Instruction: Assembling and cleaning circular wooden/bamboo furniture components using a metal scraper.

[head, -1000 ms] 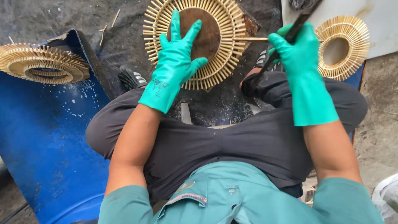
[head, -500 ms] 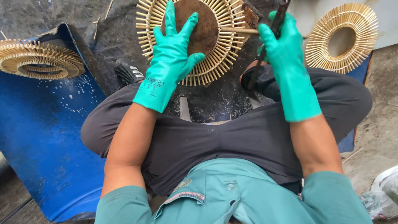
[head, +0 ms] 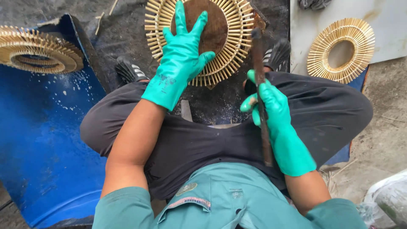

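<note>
My left hand, in a green rubber glove, lies flat with spread fingers on the brown centre disc of a round bamboo-stick sunburst frame on the dark ground in front of me. My right hand, also gloved in green, grips a long dark rusty metal tool upright, its upper end close to the frame's right rim. I sit cross-legged in dark trousers with a teal shirt.
A second bamboo ring lies on a pale board at the upper right. A stack of similar rings rests on a blue plastic drum piece at the left. Black sandals sit by my knees.
My right hand drew back from the frame's right rim toward my lap, turning the metal tool upright. The left hand stayed pressed on the centre disc.
</note>
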